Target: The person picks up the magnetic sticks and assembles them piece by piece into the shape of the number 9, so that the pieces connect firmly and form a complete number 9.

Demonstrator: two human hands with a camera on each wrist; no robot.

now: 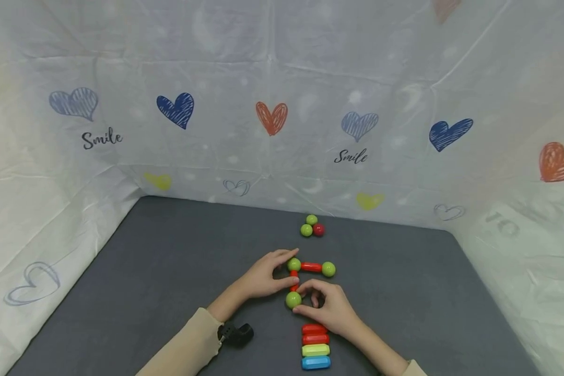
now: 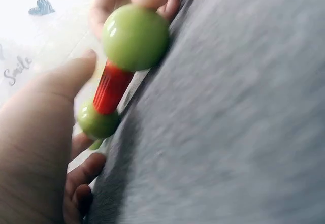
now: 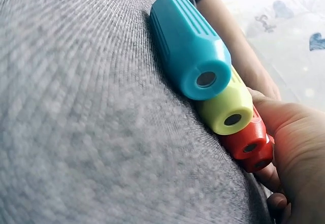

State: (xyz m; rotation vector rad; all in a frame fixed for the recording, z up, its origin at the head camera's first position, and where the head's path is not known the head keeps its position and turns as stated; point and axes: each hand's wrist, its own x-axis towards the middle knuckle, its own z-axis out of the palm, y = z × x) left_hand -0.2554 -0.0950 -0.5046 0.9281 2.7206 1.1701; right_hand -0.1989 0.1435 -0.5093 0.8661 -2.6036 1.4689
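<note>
On the dark tabletop lies an L-shaped magnetic building piece. Its corner is a green ball (image 1: 294, 265); one red rod (image 1: 312, 267) runs right to another green ball (image 1: 328, 269). A second red rod (image 2: 111, 88) runs toward the person, ending at the near green ball (image 2: 135, 37). My left hand (image 1: 267, 274) holds the piece from the left, fingers around the corner ball and thumb beside the second rod. My right hand (image 1: 328, 307) pinches the near ball between thumb and forefinger. Part of the second rod is hidden by the fingers in the head view.
Near the right forearm, loose rods lie in a row: two red, a yellow-green rod (image 3: 228, 107) and a blue rod (image 3: 190, 46). Farther back, two green balls and a red ball (image 1: 318, 230) sit clustered. A heart-printed white sheet (image 1: 235, 151) surrounds the tabletop.
</note>
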